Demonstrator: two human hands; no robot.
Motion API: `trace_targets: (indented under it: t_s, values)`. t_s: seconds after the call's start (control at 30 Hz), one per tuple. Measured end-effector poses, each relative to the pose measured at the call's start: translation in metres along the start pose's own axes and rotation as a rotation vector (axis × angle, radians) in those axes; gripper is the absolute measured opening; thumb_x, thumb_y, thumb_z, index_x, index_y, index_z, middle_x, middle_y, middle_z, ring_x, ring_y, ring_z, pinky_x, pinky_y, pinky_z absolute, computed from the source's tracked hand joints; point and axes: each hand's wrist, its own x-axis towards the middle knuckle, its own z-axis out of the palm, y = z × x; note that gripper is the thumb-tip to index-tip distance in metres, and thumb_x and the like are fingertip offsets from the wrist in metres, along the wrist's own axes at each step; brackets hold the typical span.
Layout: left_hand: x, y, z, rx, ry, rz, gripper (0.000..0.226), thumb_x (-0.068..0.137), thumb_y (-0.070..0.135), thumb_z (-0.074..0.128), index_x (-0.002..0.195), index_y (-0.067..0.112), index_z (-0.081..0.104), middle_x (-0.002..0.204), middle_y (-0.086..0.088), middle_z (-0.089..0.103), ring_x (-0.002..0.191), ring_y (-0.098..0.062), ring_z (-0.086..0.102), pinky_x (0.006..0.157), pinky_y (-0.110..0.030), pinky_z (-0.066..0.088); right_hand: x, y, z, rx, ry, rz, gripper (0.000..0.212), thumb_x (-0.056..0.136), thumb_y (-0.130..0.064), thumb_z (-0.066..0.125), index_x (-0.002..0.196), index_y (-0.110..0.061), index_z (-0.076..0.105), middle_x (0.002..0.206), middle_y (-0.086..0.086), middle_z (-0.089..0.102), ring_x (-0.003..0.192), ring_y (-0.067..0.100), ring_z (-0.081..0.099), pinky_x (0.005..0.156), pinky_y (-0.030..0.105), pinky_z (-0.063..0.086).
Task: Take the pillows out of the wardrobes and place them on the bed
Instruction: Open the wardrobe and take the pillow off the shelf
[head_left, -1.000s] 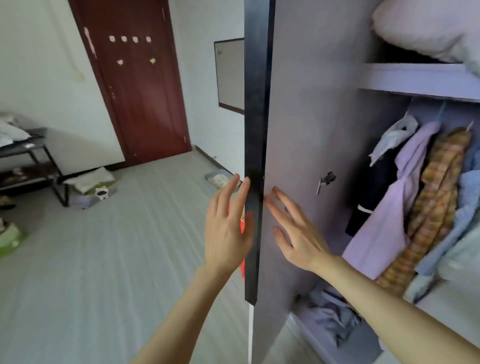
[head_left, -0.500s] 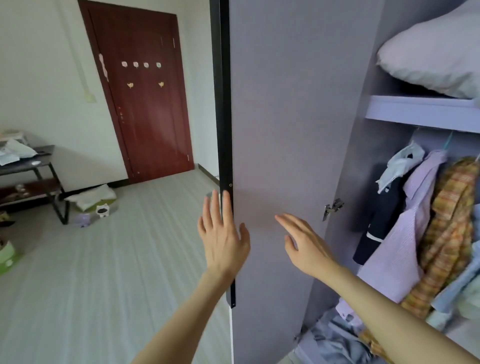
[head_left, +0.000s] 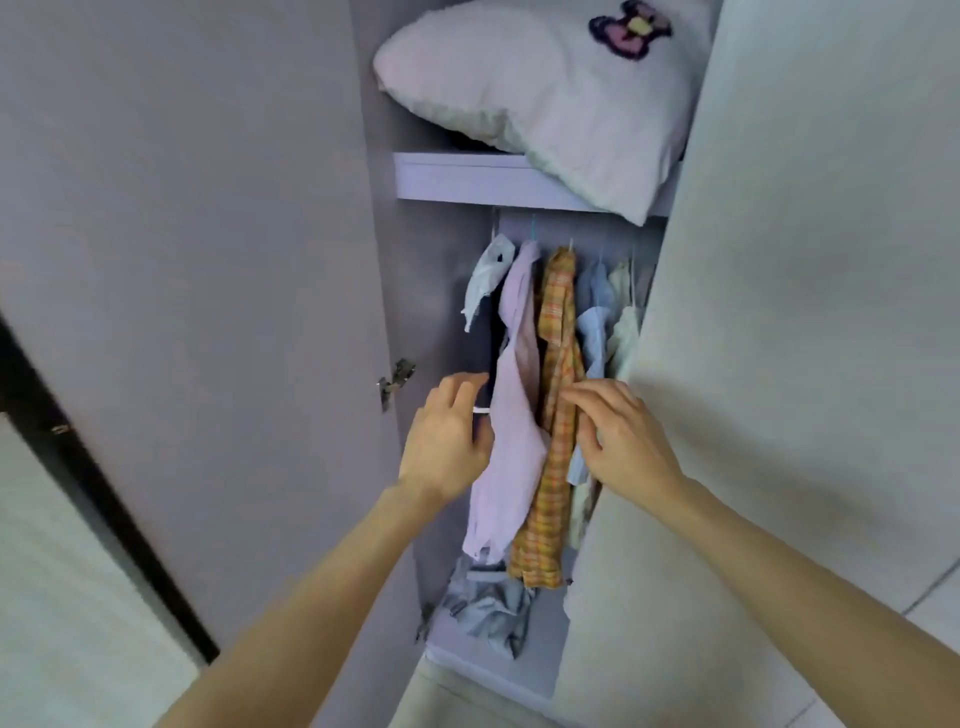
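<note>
At the foot of the frame, two bare forearms reach up into an open wardrobe. The left hand (head_left: 447, 436) is loosely open, fingers curled a little and spread, set against the left edge of a pale lilac hanging shirt (head_left: 506, 415); it grips nothing that can be made out. The right hand (head_left: 621, 436) is likewise partly open, its fingertips resting on an orange-and-yellow plaid hanging shirt (head_left: 553, 426) just beside the lilac one; whether it pinches the cloth cannot be told.

Below the hands, a crumpled grey-blue garment (head_left: 488, 605) lies on the wardrobe's pale lilac floor panel (head_left: 524, 670). To the left stands the swung-open lilac-grey wardrobe door (head_left: 197, 270), a small metal hinge (head_left: 395, 382) fixed at its inner edge. To the right, a closed pale grey wardrobe door (head_left: 810, 322) covers the rest of the cupboard.

Behind the two nearest shirts hang further clothes: a dark garment with a pale blue collar (head_left: 485, 280) at far left, then light blue shirts (head_left: 595, 312) and a cream piece (head_left: 626, 312) squeezed against the closed door.

Above them runs a pale lilac wooden shelf (head_left: 457, 176). On it lies the large white soft pillow (head_left: 550, 98), its lower right corner drooping over the shelf's front edge, with a pink-and-dark-blue bow patch (head_left: 628, 28) near its top. Both hands are well below the pillow.
</note>
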Motion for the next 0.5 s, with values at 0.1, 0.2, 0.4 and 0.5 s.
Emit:
trace_targets:
  t_s: [0.1, 0.2, 0.4, 0.5]
  values:
    - [0.043, 0.044, 0.025, -0.164, -0.023, 0.109, 0.045, 0.087, 0.011, 0.049, 0.132, 0.008, 0.040, 0.129, -0.011, 0.047, 0.112, -0.029, 0.050, 0.090, -0.037, 0.046, -0.007, 0.044, -0.036, -0.166, 0.062, 0.120, 0.041, 0.079, -0.016, 0.034, 0.107, -0.006, 0.063, 0.115, 0.015, 0.062, 0.110, 0.028, 0.049, 0.089, 0.044, 0.050]
    - [0.084, 0.087, 0.043, -0.337, -0.069, 0.113, 0.052, 0.088, 0.011, 0.050, 0.137, 0.011, 0.035, 0.136, -0.009, 0.044, 0.123, -0.023, 0.044, 0.097, -0.027, 0.036, -0.014, 0.078, -0.064, -0.309, 0.072, 0.165, 0.045, 0.078, -0.015, 0.034, 0.114, -0.006, 0.058, 0.129, 0.019, 0.053, 0.124, 0.030, 0.035, 0.098, 0.050, 0.039]
    - [0.143, 0.135, 0.065, -0.755, -0.269, 0.055, 0.076, 0.083, 0.014, 0.060, 0.145, 0.018, 0.016, 0.136, 0.004, 0.046, 0.121, -0.011, 0.047, 0.097, -0.023, 0.041, -0.024, 0.113, -0.083, -0.435, -0.063, 0.268, 0.055, 0.076, -0.020, 0.030, 0.129, -0.014, 0.043, 0.143, 0.014, 0.041, 0.133, 0.030, 0.022, 0.102, 0.059, 0.031]
    - [0.146, 0.152, 0.063, -0.893, -0.273, 0.032, 0.072, 0.084, 0.002, 0.061, 0.142, 0.017, 0.019, 0.115, 0.015, 0.048, 0.101, -0.002, 0.051, 0.075, 0.000, 0.043, -0.030, 0.115, -0.085, -0.408, -0.064, 0.282, 0.053, 0.079, -0.022, 0.030, 0.131, -0.015, 0.039, 0.143, 0.014, 0.041, 0.134, 0.027, 0.022, 0.103, 0.058, 0.028]
